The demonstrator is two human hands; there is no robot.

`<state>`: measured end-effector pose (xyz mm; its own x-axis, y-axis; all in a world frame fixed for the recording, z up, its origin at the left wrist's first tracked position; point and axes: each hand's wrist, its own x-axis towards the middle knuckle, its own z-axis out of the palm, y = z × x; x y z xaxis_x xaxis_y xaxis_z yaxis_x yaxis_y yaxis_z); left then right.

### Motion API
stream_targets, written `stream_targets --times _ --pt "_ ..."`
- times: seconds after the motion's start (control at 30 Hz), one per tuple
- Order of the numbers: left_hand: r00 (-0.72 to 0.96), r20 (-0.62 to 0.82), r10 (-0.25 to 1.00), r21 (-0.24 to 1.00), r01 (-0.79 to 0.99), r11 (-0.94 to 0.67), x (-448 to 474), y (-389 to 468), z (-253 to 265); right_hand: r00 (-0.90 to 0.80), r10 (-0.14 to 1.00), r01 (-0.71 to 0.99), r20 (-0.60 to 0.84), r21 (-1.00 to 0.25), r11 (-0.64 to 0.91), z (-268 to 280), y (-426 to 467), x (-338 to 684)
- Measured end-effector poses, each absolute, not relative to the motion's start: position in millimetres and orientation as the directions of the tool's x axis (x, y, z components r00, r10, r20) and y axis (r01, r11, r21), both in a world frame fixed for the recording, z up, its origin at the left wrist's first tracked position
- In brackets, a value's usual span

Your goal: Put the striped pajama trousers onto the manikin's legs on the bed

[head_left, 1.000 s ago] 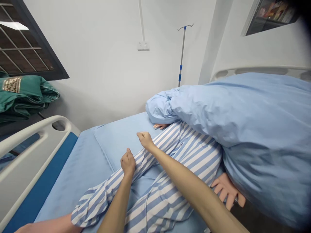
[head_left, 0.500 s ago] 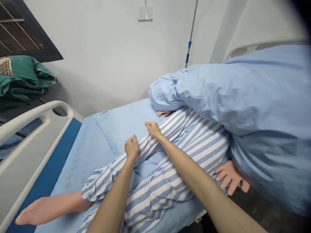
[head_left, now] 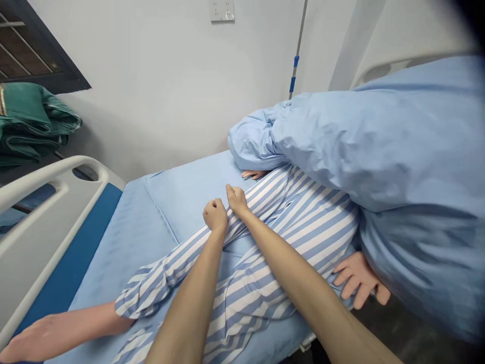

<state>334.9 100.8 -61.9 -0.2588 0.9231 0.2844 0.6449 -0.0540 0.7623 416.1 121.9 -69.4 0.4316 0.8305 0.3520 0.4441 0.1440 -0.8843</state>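
Observation:
A figure lies on a bed, dressed in blue-and-white striped trousers (head_left: 250,293) with one bare foot (head_left: 49,331) showing. My left hand (head_left: 215,215) is closed in a fist at the far edge of the farther trouser leg, thumb side up. Close beside it on the right, my right hand (head_left: 237,199) makes another fist over the same leg. Nothing shows in either fist; whether they touch the cloth I cannot tell. My forearms reach across the nearer leg. The figure's pale pink hand (head_left: 358,278) lies on the right, fingers spread, below a light blue cover (head_left: 371,146).
Pale blue sheeting (head_left: 189,197) covers the bed. A white bed end panel (head_left: 81,169) stands at the left. Behind are a white wall with a socket (head_left: 222,10), a pole (head_left: 299,45) and folded green cloth (head_left: 36,121). A metal rail part (head_left: 306,346) edges the near side.
My left fist has moved up the leg to the right, closer to my right fist. The right fist stays nearly in place. The view has shifted slightly.

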Motion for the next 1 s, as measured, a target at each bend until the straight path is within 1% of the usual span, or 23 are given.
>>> stream_targets --times 0.17,0.33,0.43,0.5,0.6,0.73,0.83,0.93,1.0 --pt "-0.152 0.285 0.946 0.635 0.77 -0.068 332 96 -80 0.406 0.823 0.463 0.397 -0.866 0.189 -73 121 414" --pt "-0.122 0.269 0.955 0.585 0.809 -0.061 332 96 -78 0.36 0.852 0.447 0.38 -0.872 0.2 -68 117 417" --pt "-0.123 0.276 0.953 0.568 0.821 -0.058 333 95 -78 0.321 0.851 0.504 0.415 -0.836 0.218 -52 115 435" --pt "-0.131 0.267 0.955 0.571 0.819 -0.047 333 94 -78 0.315 0.829 0.554 0.461 -0.799 0.234 -40 114 451" --pt "-0.136 0.257 0.957 0.592 0.805 -0.044 332 93 -79 0.342 0.799 0.604 0.495 -0.767 0.216 -30 114 473" --pt "-0.139 0.252 0.958 0.618 0.785 -0.049 332 93 -79 0.349 0.809 0.66 0.473 -0.737 0.146 -45 115 483" --pt "-0.082 0.254 0.964 0.65 0.753 -0.107 331 93 -77 0.401 0.792 0.685 0.46 -0.725 0.075 -62 115 483" --pt "-0.026 0.257 0.966 0.723 0.669 -0.175 315 96 -72 0.4 0.781 0.702 0.48 -0.708 0.076 -70 116 483" --pt "-0.065 0.258 0.964 0.749 0.644 -0.157 289 98 -66 0.393 0.785 0.704 0.48 -0.706 0.079 -71 117 484"
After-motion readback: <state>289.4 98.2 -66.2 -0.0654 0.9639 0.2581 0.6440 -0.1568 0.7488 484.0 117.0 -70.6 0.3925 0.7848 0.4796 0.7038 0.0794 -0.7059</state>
